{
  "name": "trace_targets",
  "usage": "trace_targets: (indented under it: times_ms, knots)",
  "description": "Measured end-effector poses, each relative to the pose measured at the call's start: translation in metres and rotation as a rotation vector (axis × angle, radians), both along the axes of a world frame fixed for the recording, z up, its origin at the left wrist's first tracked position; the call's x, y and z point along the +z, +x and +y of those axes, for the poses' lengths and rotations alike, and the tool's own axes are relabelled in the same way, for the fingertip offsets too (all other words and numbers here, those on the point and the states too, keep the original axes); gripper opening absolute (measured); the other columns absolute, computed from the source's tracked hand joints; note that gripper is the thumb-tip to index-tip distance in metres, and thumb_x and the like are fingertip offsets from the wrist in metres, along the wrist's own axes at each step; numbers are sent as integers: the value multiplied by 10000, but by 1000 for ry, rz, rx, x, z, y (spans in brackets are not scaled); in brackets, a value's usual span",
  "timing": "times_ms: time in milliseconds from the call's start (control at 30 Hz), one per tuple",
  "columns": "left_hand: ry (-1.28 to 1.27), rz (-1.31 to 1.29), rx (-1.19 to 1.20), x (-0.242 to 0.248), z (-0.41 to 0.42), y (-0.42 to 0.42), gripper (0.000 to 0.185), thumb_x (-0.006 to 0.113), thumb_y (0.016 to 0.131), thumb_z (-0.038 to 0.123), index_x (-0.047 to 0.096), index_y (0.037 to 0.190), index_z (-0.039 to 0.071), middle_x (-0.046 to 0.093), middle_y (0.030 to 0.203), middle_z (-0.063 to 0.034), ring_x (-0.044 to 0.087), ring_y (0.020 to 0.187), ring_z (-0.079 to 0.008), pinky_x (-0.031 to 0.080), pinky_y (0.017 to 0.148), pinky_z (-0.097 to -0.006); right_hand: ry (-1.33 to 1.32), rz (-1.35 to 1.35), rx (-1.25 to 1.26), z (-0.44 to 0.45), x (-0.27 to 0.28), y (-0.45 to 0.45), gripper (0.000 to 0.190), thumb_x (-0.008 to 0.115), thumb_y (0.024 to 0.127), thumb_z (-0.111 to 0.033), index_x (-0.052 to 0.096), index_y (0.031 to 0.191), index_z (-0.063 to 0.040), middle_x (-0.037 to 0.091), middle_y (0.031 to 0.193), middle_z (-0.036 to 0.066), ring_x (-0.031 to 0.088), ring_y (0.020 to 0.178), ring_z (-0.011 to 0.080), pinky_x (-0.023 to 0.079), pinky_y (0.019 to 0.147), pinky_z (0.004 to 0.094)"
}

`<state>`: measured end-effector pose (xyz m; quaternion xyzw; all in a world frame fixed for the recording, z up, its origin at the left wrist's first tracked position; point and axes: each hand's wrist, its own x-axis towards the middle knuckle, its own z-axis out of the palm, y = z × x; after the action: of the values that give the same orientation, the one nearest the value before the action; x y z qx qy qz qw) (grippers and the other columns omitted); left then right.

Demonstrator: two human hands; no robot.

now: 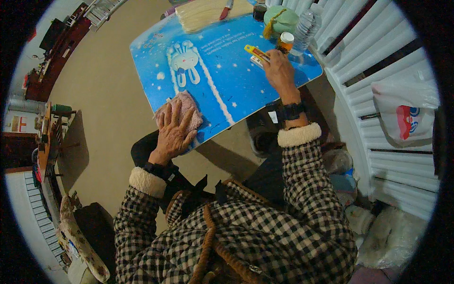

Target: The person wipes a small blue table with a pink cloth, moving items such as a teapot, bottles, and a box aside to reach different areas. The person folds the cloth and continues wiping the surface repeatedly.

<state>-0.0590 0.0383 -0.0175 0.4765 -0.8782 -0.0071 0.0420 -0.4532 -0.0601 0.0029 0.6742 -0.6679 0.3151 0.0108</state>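
Observation:
My left hand lies flat, fingers spread, on a folded pink plush cloth at the near left corner of a small blue tabletop. A white cartoon rabbit and stars are printed on that top. At the right side, my right hand has its fingers closed around a slim yellow object with a printed label. Under it is a small white box, partly hidden by the hand; whether the fingers also grip this box I cannot tell. An amber bottle with a white cap stands just beyond the right fingers.
A clear plastic bottle, a pale green round object with a yellow tassel and a dark jar crowd the far right corner. A red-handled knife lies on a pale bundle. A white radiator borders the right side.

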Motion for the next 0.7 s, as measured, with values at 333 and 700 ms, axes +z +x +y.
trace_targets:
  times_ms: [333, 700]
  knots:
    - [-84, 43, 0, -17, -56, 12, 611, 439, 1038, 523, 381, 1597, 284, 189, 1701, -183, 165, 1538, -495, 90, 1222, -638, 341, -1182, 279, 24, 30, 36, 422, 747, 962, -292, 555, 1231, -29, 719, 959, 88, 677, 725, 139, 580, 592, 300]
    - [-67, 3, 46, -12, -83, 12, 699, 400, 1021, 644, 333, 1617, 286, 173, 1703, -193, 125, 1545, -503, 64, 1211, -665, 307, -1650, 473, 17, 29, 37, 316, 555, 1076, -294, 581, 1246, -29, 705, 992, 88, 638, 722, 118, 556, 612, 278]
